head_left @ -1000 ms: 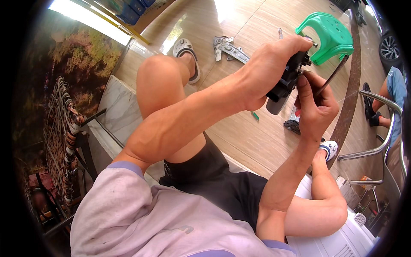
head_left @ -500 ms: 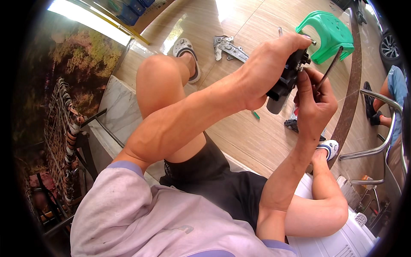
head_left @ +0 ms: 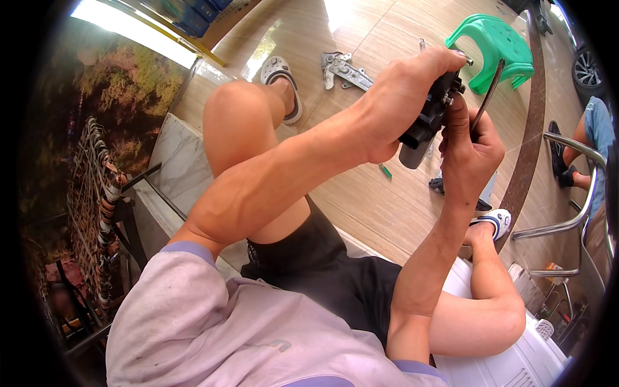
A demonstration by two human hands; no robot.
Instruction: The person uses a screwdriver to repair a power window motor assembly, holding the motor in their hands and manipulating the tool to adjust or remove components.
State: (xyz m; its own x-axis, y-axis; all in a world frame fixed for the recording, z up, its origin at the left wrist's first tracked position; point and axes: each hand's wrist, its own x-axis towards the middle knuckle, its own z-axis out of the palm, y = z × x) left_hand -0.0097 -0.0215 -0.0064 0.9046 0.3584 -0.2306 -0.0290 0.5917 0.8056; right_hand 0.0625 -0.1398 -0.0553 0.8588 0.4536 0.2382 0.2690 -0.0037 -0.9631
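Observation:
My left hand (head_left: 398,97) wraps over a black motor unit (head_left: 420,128) with a grey metal cylinder at its lower end, held up over the floor. Small metal bolts (head_left: 449,101) stick out along the side that faces my right hand. Right against that side, the thumb of my right hand (head_left: 476,147) presses close to one bolt. A thin dark metal rod (head_left: 491,90) rises from the curled fingers of that hand, slanting up and right. Its lower end is hidden behind the hand.
A metal bracket with a toothed end (head_left: 342,72) lies on the tiled floor (head_left: 335,148), as does a small green item (head_left: 385,171). Farther off stands a green plastic stool (head_left: 493,42). At right are a chair's metal frame (head_left: 567,226) and another person's leg (head_left: 580,142).
Both hands have shifted slightly left with the motor unit. My right thumb has moved up along the bolt side, and the rod stands a little more upright.

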